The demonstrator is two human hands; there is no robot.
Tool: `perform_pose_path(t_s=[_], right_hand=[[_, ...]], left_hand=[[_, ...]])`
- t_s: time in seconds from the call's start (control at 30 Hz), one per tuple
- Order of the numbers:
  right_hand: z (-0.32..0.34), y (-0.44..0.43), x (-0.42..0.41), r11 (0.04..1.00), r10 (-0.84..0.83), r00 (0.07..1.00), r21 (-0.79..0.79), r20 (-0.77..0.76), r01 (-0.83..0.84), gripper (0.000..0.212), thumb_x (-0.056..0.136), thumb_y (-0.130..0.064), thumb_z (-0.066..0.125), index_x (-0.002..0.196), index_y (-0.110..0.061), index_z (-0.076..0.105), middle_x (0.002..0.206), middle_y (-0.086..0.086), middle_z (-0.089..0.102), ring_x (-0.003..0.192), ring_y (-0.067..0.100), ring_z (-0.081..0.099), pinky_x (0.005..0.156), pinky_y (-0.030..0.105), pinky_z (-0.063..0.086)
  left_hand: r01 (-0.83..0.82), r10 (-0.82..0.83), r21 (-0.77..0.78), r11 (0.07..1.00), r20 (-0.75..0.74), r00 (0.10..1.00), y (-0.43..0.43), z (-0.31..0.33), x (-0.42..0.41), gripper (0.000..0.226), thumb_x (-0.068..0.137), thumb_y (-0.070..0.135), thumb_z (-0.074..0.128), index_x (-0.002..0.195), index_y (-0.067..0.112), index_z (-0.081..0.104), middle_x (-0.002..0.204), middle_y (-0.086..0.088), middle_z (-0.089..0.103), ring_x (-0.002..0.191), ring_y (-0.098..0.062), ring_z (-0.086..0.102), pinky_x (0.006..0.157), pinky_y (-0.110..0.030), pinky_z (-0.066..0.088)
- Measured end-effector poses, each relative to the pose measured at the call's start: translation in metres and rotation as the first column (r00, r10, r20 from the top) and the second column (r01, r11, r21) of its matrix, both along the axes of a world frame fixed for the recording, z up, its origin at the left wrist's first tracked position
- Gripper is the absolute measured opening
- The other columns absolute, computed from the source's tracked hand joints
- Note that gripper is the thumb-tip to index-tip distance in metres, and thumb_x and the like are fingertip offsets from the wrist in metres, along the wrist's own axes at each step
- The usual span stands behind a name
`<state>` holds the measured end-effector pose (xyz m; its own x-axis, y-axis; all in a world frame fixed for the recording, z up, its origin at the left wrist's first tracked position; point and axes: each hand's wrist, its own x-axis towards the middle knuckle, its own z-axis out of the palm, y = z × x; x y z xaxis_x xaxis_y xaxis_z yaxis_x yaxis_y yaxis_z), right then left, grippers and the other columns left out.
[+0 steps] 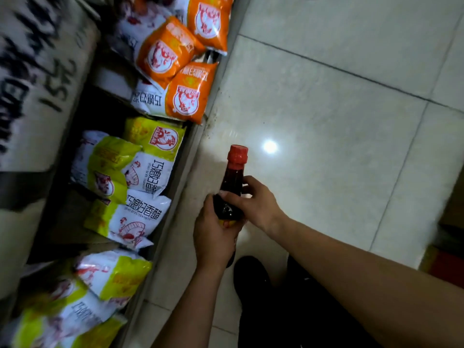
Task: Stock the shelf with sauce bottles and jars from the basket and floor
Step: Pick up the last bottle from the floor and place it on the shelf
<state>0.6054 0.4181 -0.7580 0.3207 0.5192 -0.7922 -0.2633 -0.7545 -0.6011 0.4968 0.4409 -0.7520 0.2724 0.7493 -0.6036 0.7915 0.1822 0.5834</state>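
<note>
Gripping bottle (pixel 232 182), left grip (pixel 213 234) below right grip (pixel 253 204)

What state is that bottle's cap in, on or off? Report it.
On. The red cap sits on the neck of the sauce bottle, gripped low by the left hand and higher up by the right hand.

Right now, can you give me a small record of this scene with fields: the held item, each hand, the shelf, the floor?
held item: sauce bottle, dark liquid, red cap
left hand: grips the bottle's lower body
right hand: grips the bottle higher up, below the neck
bottle position: upright over the floor, not yet on the shelf
shelf contents: orange pouches, yellow-green pouches
floor: pale glossy tiles
</note>
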Motion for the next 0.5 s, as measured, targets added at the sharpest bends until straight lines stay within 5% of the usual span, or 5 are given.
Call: perform_pose_path(t_s=[0.37,0.5], right_hand=[[0.184,-0.008,0.043,0.980,0.017,0.990,0.194,0.137,-0.044,0.047,0.074,-0.030,0.075,0.116,-0.019,0.057,0.105,-0.002,0.061,0.094,0.016,0.061,0.086,0.030,0.052],[0.258,-0.019,0.057,0.973,-0.030,0.993,0.231,0.115,0.003,0.045,0.073,-0.024,0.077,0.113,-0.019,0.057,0.102,0.001,0.060,0.088,0.017,0.061,0.080,0.027,0.053]], left_hand=[[0.097,-0.103,0.103,0.990,0.059,0.993,0.005,0.170,0.041,0.066,0.066,0.021,0.078,0.125,0.019,0.048,0.112,-0.002,0.065,0.103,-0.018,0.062,0.082,-0.031,0.049],[0.134,-0.143,0.120,0.984,0.075,0.987,0.001,0.247,0.054,0.063,0.065,0.016,0.079,0.121,0.018,0.049,0.106,-0.001,0.066,0.098,-0.018,0.062,0.066,-0.018,0.037]])
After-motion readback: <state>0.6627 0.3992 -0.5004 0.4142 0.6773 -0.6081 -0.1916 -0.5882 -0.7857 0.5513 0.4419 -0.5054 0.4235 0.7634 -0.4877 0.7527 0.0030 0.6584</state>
